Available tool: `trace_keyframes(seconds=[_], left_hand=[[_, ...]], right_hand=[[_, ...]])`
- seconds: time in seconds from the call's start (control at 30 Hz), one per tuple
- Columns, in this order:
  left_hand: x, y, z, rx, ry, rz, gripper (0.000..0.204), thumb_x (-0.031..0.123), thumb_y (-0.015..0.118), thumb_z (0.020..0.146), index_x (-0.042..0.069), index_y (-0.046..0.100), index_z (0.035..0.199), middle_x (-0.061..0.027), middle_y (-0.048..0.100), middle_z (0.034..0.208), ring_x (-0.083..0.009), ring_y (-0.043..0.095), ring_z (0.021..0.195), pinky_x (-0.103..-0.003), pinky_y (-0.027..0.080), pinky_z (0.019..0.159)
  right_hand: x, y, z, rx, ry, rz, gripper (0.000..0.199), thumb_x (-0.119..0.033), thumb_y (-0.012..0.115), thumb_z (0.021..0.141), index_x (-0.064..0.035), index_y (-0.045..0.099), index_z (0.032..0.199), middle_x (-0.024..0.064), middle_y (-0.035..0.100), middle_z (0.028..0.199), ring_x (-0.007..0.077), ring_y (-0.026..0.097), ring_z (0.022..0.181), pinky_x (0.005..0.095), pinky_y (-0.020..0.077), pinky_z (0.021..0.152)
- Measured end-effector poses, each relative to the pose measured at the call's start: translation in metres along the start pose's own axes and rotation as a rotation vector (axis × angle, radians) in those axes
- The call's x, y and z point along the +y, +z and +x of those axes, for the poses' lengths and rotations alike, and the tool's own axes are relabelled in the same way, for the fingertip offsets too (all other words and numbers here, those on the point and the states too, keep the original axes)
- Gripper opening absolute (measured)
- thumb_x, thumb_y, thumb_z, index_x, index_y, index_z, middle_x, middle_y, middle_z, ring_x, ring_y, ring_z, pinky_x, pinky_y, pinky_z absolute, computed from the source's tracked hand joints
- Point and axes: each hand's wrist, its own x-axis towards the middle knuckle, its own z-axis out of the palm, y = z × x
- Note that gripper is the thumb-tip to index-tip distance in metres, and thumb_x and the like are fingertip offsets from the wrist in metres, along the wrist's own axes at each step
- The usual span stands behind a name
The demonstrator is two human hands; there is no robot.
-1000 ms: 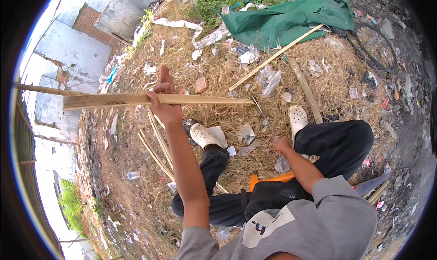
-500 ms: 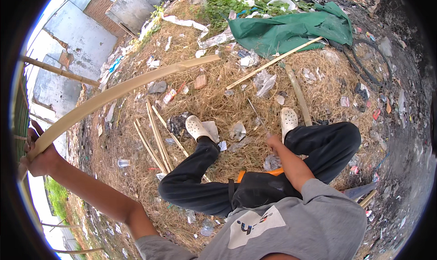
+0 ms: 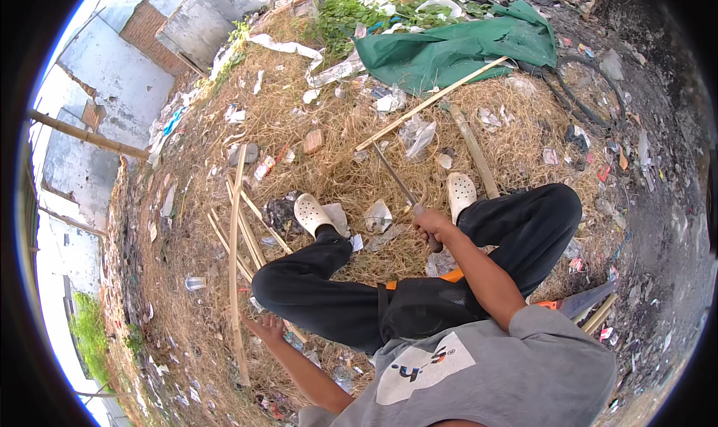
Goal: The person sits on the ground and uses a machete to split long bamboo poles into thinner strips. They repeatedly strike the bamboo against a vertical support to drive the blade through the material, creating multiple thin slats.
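Note:
My right hand (image 3: 436, 227) is wrapped round the wooden handle of a long narrow-bladed knife (image 3: 396, 175). Its blade points away and to the left, its tip near the end of a thin bamboo strip (image 3: 434, 102). Low at the left, my left hand (image 3: 266, 328) has its fingers apart, close beside a long pale bamboo strip (image 3: 235, 277). Whether a fingertip touches that strip I cannot tell. Several narrower split bamboo sticks (image 3: 250, 236) lie just right of it, beyond my left knee.
A bamboo piece (image 3: 475, 150) lies beyond my right shoe. Farther off is a crumpled green tarp (image 3: 456, 49), with black hose (image 3: 591, 98) to its right. A handsaw (image 3: 587, 302) rests by my right hip. Litter and dry grass cover the ground; broken walls (image 3: 112, 68) stand at left.
The long bamboo strip, gripped and raised in my left hand before, is now low at the left, and that hand has opened. My right hand has lifted the knife slightly, showing more blade.

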Motion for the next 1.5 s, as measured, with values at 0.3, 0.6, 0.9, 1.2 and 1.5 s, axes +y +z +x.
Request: trace_keyframes(seconds=[0.3, 0.6, 0.9, 1.2, 1.5], left_hand=[[-0.068, 0.035, -0.065, -0.595, 0.397, 0.303, 0.049, 0.035, 0.044, 0.101, -0.001, 0.047, 0.135, -0.0185, 0.059, 0.125, -0.0290, 0.062, 0.109, -0.043, 0.055, 0.093], [0.050, 0.168, -0.109, -0.531, 0.630, 0.517, 0.053, 0.048, 0.040, 0.102, 0.004, 0.057, 0.125, -0.0112, 0.064, 0.119, -0.0242, 0.060, 0.111, -0.034, 0.048, 0.092], [0.041, 0.239, -0.092, -0.929, 0.726, 1.943, 0.063, 0.051, 0.068, 0.088, -0.006, 0.066, 0.112, -0.0108, 0.067, 0.090, -0.0182, 0.059, 0.079, -0.032, 0.049, 0.076], [0.035, 0.235, -0.114, -0.844, 0.907, 2.024, 0.061, 0.052, 0.063, 0.089, -0.007, 0.067, 0.074, -0.0105, 0.054, 0.056, -0.0199, 0.051, 0.059, -0.040, 0.045, 0.066], [0.044, 0.222, -0.102, -0.835, 0.915, 1.927, 0.054, 0.039, 0.035, 0.099, 0.000, 0.072, 0.103, -0.0220, 0.065, 0.107, -0.0345, 0.061, 0.101, -0.045, 0.044, 0.090]], right_hand=[[-0.052, -0.094, -0.243, 0.325, -0.506, 0.036, 0.014, -0.004, 0.064, 0.078, -0.0008, 0.055, 0.087, 0.0003, 0.054, 0.063, 0.0059, 0.049, 0.047, 0.0263, 0.0383, 0.041], [0.041, -0.189, -0.314, 1.126, -0.533, 0.094, 0.032, -0.012, 0.067, 0.079, 0.0049, 0.059, 0.105, 0.0043, 0.058, 0.067, 0.0093, 0.052, 0.049, 0.0277, 0.0415, 0.045], [0.309, -0.179, -0.247, 1.293, 0.038, 0.140, 0.020, -0.016, 0.067, 0.080, 0.0018, 0.059, 0.083, 0.0103, 0.060, 0.064, 0.0190, 0.058, 0.049, 0.0353, 0.0467, 0.047], [0.423, -0.069, -0.258, 1.038, 0.271, -0.219, 0.035, -0.029, 0.068, 0.075, -0.0075, 0.058, 0.102, 0.0247, 0.067, 0.087, 0.0451, 0.066, 0.085, 0.0525, 0.0518, 0.078], [0.448, -0.049, -0.248, 0.935, 0.229, -0.260, 0.035, -0.022, 0.067, 0.078, -0.0089, 0.052, 0.107, 0.0218, 0.067, 0.087, 0.0426, 0.066, 0.084, 0.0528, 0.0509, 0.075]])
